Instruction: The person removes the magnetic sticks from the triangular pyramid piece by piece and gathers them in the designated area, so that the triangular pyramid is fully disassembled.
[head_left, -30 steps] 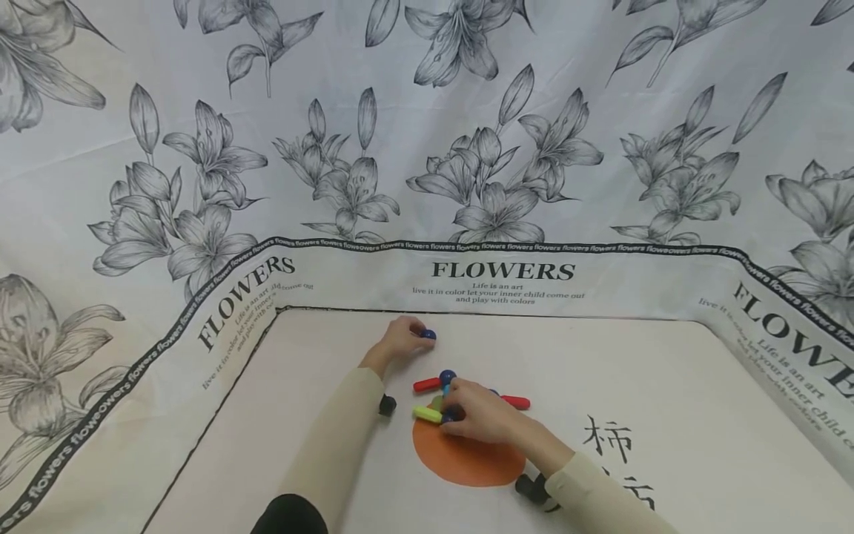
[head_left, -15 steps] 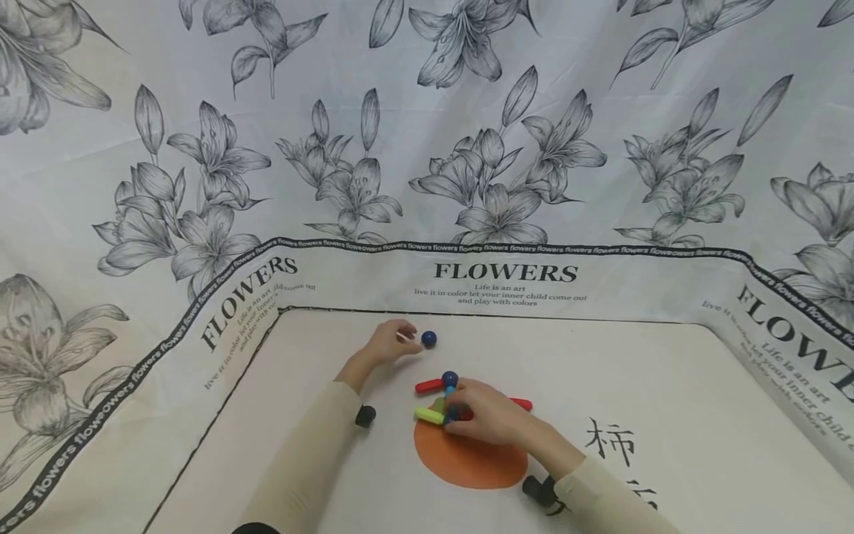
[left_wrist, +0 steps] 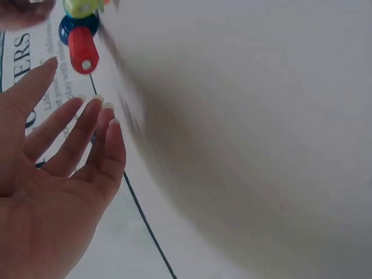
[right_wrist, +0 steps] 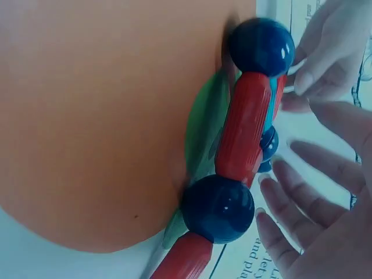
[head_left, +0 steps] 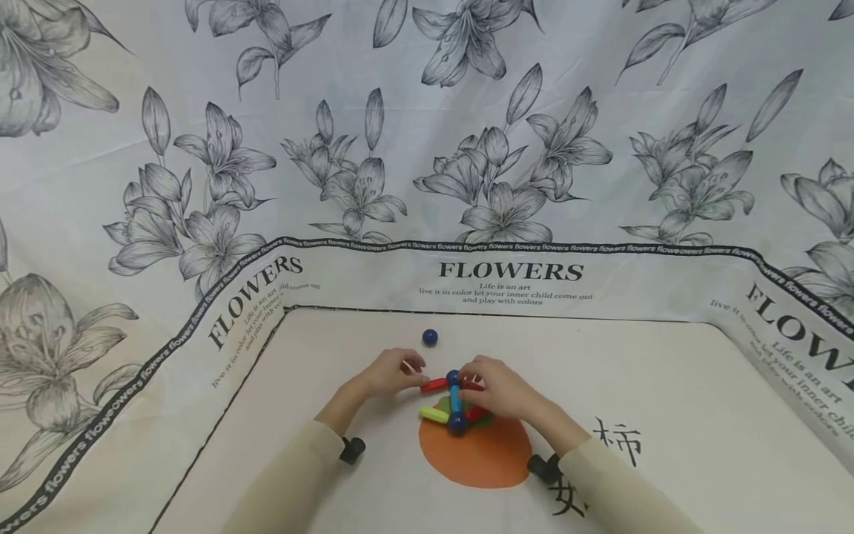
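Note:
Dark blue balls and coloured magnetic rods join into a low frame. Its near blue ball (head_left: 457,423) bears a yellow-green rod (head_left: 434,414), and a light blue rod (head_left: 456,398) runs to the far ball. My left hand (head_left: 395,372) is beside the free end of a red rod (head_left: 435,385); in the left wrist view its fingers are loosely bent with a gap to that rod. My right hand (head_left: 502,387) is at the frame's right side, partly hiding it. The right wrist view shows its relaxed fingers apart from the thick red rod (right_wrist: 244,125).
A loose blue ball (head_left: 430,337) lies beyond the frame. Beneath the frame is a printed orange persimmon (head_left: 474,460) with green leaves on the white cloth, and dark characters (head_left: 617,441) are at its right. A flower-printed curtain (head_left: 507,170) rises behind.
My left hand has let go of the loose blue ball and come back toward the red rod's end. My right hand has shifted from the near ball toward the far ball.

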A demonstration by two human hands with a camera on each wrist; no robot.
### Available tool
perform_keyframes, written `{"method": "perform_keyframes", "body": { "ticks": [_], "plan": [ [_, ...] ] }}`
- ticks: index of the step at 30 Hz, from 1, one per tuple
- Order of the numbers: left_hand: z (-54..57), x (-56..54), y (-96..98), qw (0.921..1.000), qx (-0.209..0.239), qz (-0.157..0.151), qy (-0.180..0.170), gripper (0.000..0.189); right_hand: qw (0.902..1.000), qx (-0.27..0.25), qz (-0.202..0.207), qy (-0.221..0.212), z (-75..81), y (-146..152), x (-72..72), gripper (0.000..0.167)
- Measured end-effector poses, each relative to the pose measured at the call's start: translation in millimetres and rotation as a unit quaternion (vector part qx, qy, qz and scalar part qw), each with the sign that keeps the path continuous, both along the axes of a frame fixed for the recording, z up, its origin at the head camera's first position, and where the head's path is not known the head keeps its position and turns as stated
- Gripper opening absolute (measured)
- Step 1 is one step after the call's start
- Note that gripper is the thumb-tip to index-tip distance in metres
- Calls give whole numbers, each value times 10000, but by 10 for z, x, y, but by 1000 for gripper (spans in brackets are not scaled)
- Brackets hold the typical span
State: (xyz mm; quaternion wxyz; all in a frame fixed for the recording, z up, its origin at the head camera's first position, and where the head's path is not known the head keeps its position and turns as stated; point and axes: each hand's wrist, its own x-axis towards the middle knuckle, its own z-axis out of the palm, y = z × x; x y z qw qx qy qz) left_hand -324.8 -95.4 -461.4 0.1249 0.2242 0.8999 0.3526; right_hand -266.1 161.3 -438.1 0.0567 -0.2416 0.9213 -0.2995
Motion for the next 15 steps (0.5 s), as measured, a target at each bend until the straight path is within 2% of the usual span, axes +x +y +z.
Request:
{"method": "perform_keyframes", "body": {
  "ticks": [6,15],
  "plan": [
    [-12,127,73,9997,-113,-110,-206,35,9990,-56,-437,20,-20,-44,-176,35],
    [-66,143,132,9994,-221,-129,-232,25,9967,-59,-595,-546,-92,-149,-332,28]
  ]
}}
